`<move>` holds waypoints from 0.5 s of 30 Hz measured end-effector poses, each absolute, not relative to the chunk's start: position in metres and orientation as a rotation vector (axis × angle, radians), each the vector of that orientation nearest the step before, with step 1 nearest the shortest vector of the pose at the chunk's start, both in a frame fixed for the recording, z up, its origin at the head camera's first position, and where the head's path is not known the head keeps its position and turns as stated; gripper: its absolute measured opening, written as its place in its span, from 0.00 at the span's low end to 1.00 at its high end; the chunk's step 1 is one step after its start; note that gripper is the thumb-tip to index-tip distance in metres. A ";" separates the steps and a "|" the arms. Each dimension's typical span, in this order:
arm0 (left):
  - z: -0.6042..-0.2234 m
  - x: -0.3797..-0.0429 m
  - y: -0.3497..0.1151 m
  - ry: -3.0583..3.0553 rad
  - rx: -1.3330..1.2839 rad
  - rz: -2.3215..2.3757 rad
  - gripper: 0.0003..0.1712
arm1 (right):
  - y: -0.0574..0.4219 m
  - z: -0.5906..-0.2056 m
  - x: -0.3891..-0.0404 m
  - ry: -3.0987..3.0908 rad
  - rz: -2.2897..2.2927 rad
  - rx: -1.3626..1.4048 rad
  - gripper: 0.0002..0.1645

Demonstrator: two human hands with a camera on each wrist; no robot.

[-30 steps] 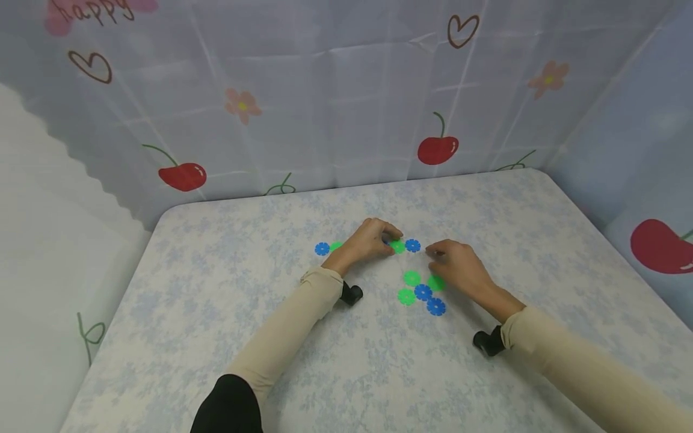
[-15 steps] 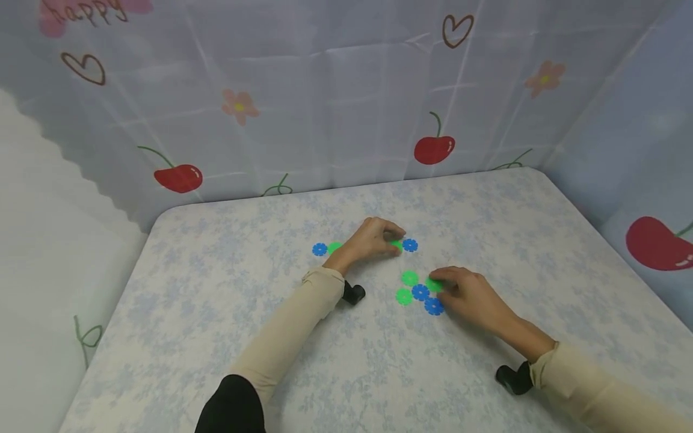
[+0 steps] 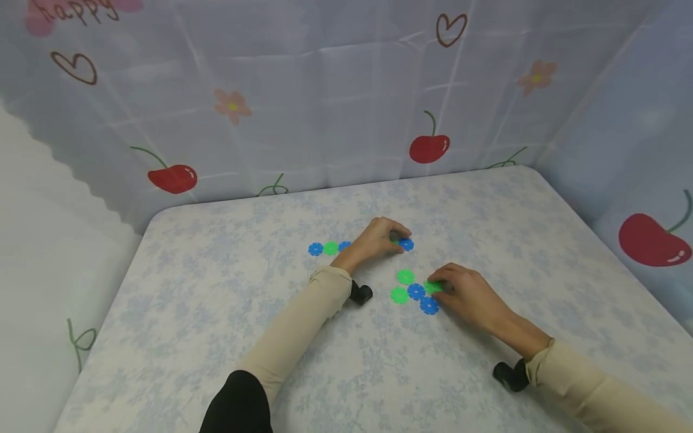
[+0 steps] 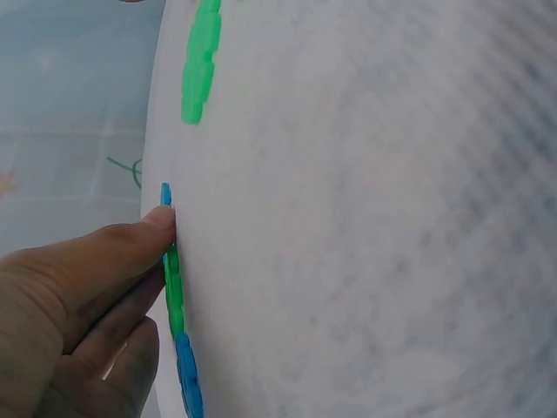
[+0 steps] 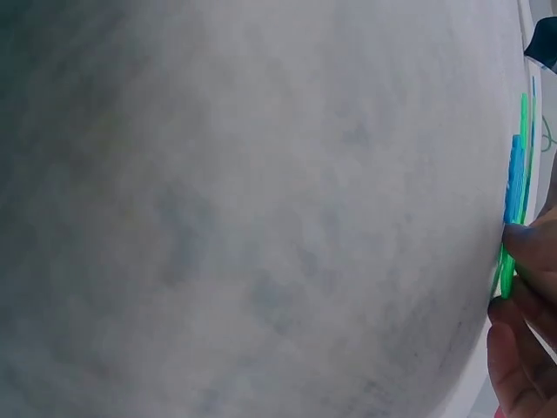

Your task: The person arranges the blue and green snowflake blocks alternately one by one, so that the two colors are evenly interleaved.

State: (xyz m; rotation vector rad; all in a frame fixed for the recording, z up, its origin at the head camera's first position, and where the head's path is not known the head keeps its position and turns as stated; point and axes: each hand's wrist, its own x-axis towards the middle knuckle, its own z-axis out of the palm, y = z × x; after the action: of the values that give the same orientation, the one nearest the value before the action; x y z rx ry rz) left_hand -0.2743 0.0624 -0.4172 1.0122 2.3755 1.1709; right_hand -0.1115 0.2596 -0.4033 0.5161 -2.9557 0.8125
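Thin notched snowflake discs in blue and green lie on the table. At the back they form a line of alternating colours, its middle hidden by my left hand (image 3: 375, 239). That hand's thumb and forefinger pinch the blue disc (image 3: 407, 245) at the line's right end; in the left wrist view a green disc (image 4: 174, 292) runs back under the fingers. My right hand (image 3: 472, 297) pinches a green disc (image 5: 507, 277) at the right side of a loose group. Beside it lie two blue discs, one nearest me (image 3: 429, 306), and two other green discs (image 3: 405, 276).
The line's left end shows a blue disc (image 3: 316, 249) and a green disc (image 3: 331, 248). A patterned cloth covers the table (image 3: 325, 373). A printed curtain (image 3: 325, 120) hangs behind its far edge. Black wrist cameras (image 3: 361, 294) sit under both cuffs.
My right hand has come down from beside the line's right end to the loose group and taken hold of a green disc. My left hand has shifted slightly right along the line.
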 end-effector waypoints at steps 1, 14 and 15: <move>-0.417 -0.274 0.063 2.376 1.014 1.173 0.22 | 0.260 -0.403 -0.112 -2.954 0.807 0.523 0.16; -0.414 -0.273 0.063 2.369 0.986 1.161 0.23 | 0.262 -0.403 -0.116 -2.983 0.807 0.521 0.17; -0.414 -0.273 0.063 2.369 0.984 1.163 0.22 | 0.263 -0.403 -0.116 -2.983 0.815 0.521 0.17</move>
State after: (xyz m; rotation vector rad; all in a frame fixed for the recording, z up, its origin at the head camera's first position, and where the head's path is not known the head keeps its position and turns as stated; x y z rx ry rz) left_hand -0.2726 0.0631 -0.4143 0.9842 2.3688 1.1631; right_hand -0.1163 0.2626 -0.4029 0.5206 -2.9828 0.8147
